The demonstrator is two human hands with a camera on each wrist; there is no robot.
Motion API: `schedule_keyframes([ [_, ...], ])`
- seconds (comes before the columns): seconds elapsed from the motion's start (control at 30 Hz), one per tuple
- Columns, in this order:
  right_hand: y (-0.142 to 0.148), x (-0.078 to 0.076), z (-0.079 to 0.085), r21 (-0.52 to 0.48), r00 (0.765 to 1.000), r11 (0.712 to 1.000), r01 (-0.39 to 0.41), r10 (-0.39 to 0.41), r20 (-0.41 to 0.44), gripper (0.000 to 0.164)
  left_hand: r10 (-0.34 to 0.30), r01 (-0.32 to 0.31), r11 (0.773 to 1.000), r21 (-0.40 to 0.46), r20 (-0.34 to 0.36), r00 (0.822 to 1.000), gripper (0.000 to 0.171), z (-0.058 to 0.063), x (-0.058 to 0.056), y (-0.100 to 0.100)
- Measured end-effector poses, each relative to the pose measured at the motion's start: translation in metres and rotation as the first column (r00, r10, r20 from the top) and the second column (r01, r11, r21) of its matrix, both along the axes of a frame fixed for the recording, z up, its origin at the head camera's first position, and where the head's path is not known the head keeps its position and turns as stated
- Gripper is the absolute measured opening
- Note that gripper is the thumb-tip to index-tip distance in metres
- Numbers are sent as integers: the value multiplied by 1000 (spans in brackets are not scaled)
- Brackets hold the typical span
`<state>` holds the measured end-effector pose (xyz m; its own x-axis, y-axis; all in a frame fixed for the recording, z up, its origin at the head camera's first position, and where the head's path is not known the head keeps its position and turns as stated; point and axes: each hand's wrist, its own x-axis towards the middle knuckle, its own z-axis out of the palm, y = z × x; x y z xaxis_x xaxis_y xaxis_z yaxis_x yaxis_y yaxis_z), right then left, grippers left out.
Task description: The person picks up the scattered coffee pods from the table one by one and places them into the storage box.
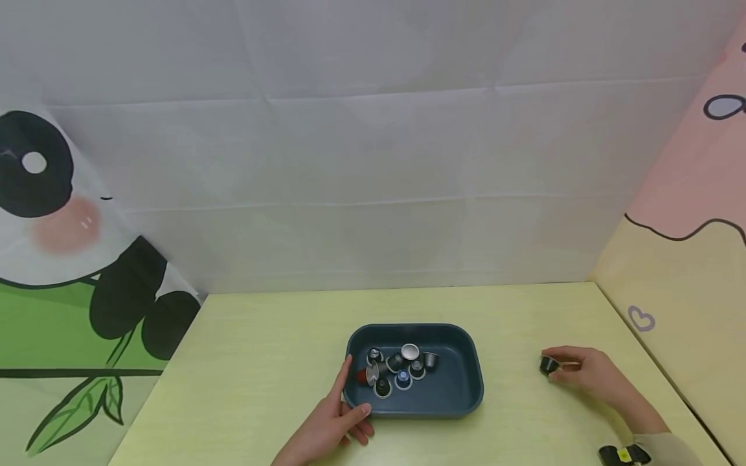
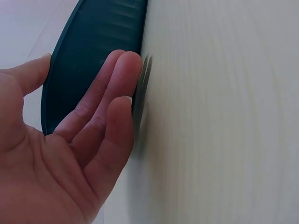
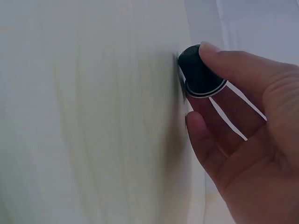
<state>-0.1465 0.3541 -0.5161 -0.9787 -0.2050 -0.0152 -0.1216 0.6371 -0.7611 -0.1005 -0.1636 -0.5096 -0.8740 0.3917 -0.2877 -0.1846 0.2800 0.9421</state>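
A dark blue tray point(image 1: 457, 382) sits on the table, with several coffee capsules point(image 1: 410, 351) heaped in its left and middle part. My left hand point(image 1: 326, 421) holds the tray's near left corner, index finger along the left side and thumb at the front rim. In the left wrist view, more fingers point(image 2: 124, 74) lie against the outer wall of the tray point(image 2: 70, 79). Off to the right of the tray, my right hand point(image 1: 594, 375) pinches a dark coffee capsule point(image 1: 548, 365) just at the tabletop. The right wrist view shows this capsule point(image 3: 201, 70) tilted between thumb and fingers.
The pale yellow table point(image 1: 262, 362) ends at a white sheet point(image 1: 373, 246) behind. A printed panel point(image 1: 676, 310) borders the right side, and another printed panel point(image 1: 58, 330) stands at the left. A black strap point(image 1: 623, 455) is near the right wrist.
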Motion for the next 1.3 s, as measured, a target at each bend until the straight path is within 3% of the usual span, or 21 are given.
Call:
schedule_keyframes([
  [0.4,-2,-1,-7,125,997,992,-5,15,-79,41,-8,8,1000,8,-8,1000,96,-1,-1,-1],
  [0.8,-4,4,-1,82,999,996,17,-14,-34,45,-7,7,1000,8,1,1000,94,1,0,0],
  [1.3,-1,5,1,122,996,991,47,-37,-86,44,-3,3,1000,0,-1,1000,96,0,0,-1],
])
